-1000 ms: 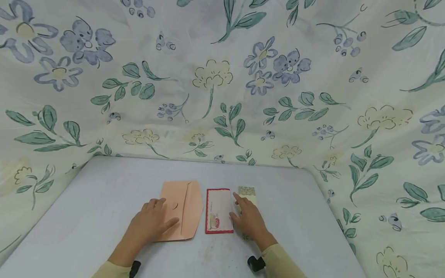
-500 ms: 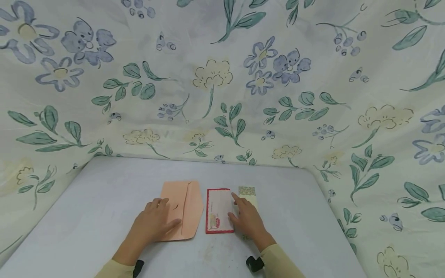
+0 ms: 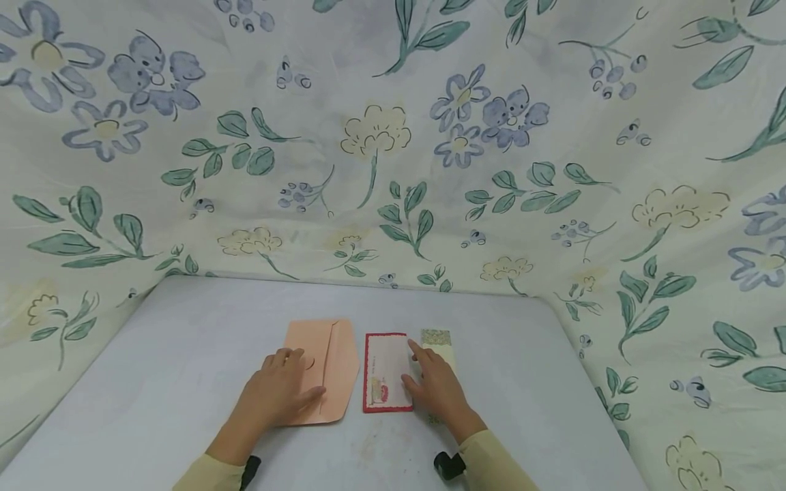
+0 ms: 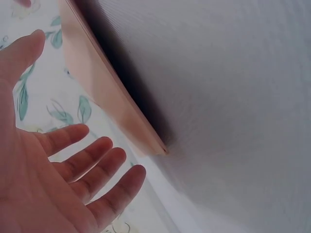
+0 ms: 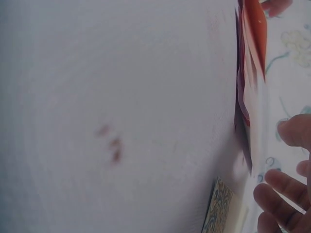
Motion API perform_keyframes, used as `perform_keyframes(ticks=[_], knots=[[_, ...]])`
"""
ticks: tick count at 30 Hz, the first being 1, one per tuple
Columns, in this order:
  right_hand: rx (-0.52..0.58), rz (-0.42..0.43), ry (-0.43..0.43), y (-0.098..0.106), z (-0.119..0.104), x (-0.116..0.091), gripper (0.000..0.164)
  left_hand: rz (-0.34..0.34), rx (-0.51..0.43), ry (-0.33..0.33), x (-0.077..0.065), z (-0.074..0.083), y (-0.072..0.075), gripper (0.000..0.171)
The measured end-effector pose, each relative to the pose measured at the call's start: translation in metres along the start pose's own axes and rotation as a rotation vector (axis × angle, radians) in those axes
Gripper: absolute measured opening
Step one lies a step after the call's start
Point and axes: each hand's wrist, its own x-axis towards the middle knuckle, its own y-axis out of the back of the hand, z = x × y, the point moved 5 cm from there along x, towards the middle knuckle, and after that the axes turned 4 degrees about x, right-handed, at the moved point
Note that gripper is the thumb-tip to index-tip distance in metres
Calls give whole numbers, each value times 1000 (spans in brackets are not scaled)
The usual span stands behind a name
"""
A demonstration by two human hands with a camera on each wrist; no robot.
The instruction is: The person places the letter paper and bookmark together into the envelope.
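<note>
A peach envelope [image 3: 340, 382] with a flap along its right side lies left of centre on the white table. Over its left half hovers my left hand [image 3: 274, 390], fingers loosely spread; in the left wrist view the fingers [image 4: 114, 199] hold nothing. To the envelope's right is a white card with a red border [image 3: 384, 368] and a small printed picture. Right of that lies a cream paper piece with patterned end bands [image 3: 436, 337], partly hidden under my right hand [image 3: 441, 390]. That hand is relaxed and empty, its thumb and index finger over the card's right edge.
The white table [image 3: 215, 320] reaches back to a floral cloth [image 3: 374, 170] that hangs behind and at both sides. Brownish smudges [image 5: 115, 150] mark the table in front of the card. A black wrist device [image 3: 449, 466] sits at the right sleeve.
My left hand has shifted slightly right across the envelope. My right hand has edged a little left, and the paper pieces have stayed where they were.
</note>
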Motion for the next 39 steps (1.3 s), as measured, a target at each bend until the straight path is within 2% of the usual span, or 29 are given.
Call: perform_keyframes(ticks=[12,18,23,31,34,39], knots=[[-2,4,4,-6,-6,1,72,0,19,-3,2,5,-2,76],[-18,-3,1,-7,-10,1,72,-4,-2,-1,4,4,-6,74],[-12,-2,12,-7,-12,1,72,-35,-35,-8,5,3,-10,70],[-3,-4,33,-5,-15,1,73,-134,-62,14,5,4,-18,88],[-3,-3,37,-4,-15,1,72,-166,-66,27,4,4,-17,89],[4,-12,38,-4,-16,1,72,-170,-68,25,3,6,-18,85]])
